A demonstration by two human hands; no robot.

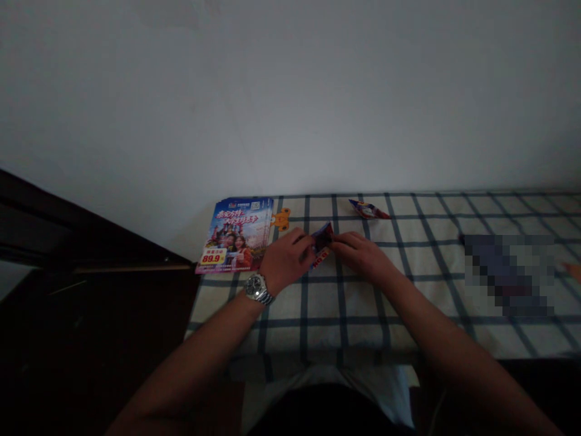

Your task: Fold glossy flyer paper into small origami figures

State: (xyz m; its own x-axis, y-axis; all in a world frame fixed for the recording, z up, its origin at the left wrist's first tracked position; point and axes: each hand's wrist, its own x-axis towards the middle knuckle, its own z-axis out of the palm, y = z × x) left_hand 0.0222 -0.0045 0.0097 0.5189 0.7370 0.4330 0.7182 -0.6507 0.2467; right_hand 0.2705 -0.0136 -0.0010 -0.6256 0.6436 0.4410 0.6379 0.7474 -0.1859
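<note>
Dark furniture: a dark wooden frame (pixel 91 242) fills the lower left corner, beside the table's edge.

Leaflets: a small stack of glossy travel leaflets (pixel 233 236) lies on the checked tablecloth (pixel 345 315), with the top one showing a yellow 89.9 price tag. Just beside it sits an orange paper cutout (pixel 281 219).

Left hand: the left hand (pixel 285 260) reaches in from the lower left, with a metal wristwatch (pixel 256 288) on its wrist. Its fingers close on the left side of the paper, pinching it.

Held item: a folded paper (pixel 323 239), printed in blue and red, stands near the middle of the table between the two hands and is held up by them, its lower end angled toward the cloth.

Handling: it looks light, thin and soft, likely to bend or crease under a hard squeeze. The firm folded edges seem the best place for a fingertip hold.

Right hand: the right hand (pixel 361 254) comes in from the lower right, its fingertips pressed against the paper's right side in a pinch.

Farther items: a second folded paper piece (pixel 368 209) lies near the wall, beyond the hands. To the right is a pixelated blurred patch (pixel 508 272), so whatever lies there cannot be made out.
</note>
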